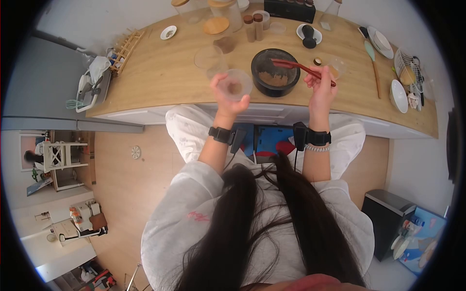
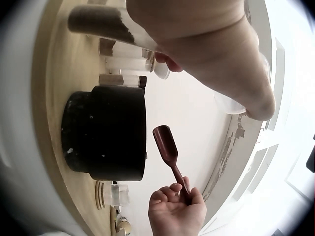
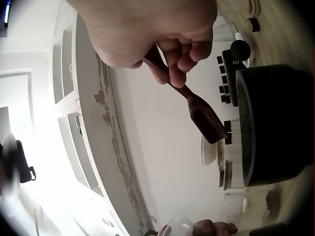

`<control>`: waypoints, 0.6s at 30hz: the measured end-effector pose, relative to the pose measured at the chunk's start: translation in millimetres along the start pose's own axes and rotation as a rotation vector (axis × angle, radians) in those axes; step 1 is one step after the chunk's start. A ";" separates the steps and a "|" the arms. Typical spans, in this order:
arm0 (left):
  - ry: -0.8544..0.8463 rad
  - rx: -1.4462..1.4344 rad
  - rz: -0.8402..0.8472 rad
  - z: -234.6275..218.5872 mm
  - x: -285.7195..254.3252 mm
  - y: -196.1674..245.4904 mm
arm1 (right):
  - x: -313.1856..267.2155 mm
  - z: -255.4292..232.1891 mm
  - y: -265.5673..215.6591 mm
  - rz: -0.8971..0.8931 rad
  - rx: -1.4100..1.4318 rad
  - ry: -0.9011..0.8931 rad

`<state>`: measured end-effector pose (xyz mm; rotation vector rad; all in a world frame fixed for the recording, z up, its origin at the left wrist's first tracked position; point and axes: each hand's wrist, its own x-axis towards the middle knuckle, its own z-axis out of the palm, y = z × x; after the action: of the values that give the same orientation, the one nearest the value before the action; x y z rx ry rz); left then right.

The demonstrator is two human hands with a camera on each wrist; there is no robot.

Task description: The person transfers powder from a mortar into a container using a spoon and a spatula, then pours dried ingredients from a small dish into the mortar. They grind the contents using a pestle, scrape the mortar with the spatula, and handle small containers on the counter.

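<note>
My left hand [image 1: 227, 107] holds a translucent plastic cup [image 1: 236, 83], its fingers and thumb around the sides, close to the left of a black mortar [image 1: 275, 91]. Some brown stuff shows through the cup. Brown powder [image 1: 273, 79] lies in the mortar, gathered toward the near side. Between the thumb and fingers of my right hand [image 1: 320, 92] is the handle of a reddish-brown tea scoop [image 1: 293, 64]. Its scooping end is above the mortar in the head view. In the left wrist view the scoop [image 2: 166, 143] hangs higher than the mortar's rim.
A clear round lid [image 1: 206, 57], a wooden lid [image 1: 216, 25] and cork-topped bottles [image 1: 249, 29] stand behind. A black pestle [image 1: 308, 38] rests on a white dish. Rightward are a spatula [image 1: 373, 60], a white bowl [image 1: 399, 96] and a wire basket [image 1: 404, 65]; leftward, a wooden rack [image 1: 127, 51].
</note>
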<state>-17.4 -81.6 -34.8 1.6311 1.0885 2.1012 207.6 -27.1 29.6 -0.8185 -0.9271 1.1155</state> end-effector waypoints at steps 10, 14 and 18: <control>-0.037 0.109 0.123 8.4 9.1 10.1 | -0.2 -0.9 0.6 0.007 -0.011 0.012; -0.032 0.095 0.062 8.2 0.2 -0.9 | 0.9 -2.8 4.2 0.022 -0.009 -0.018; -0.048 0.146 0.015 10.9 -1.8 -2.3 | -0.7 0.0 -0.5 0.026 -0.006 -0.017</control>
<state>-7.3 -76.9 -36.7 1.7507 1.2432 2.0233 207.6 -27.9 30.0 -0.8289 -0.9361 1.1440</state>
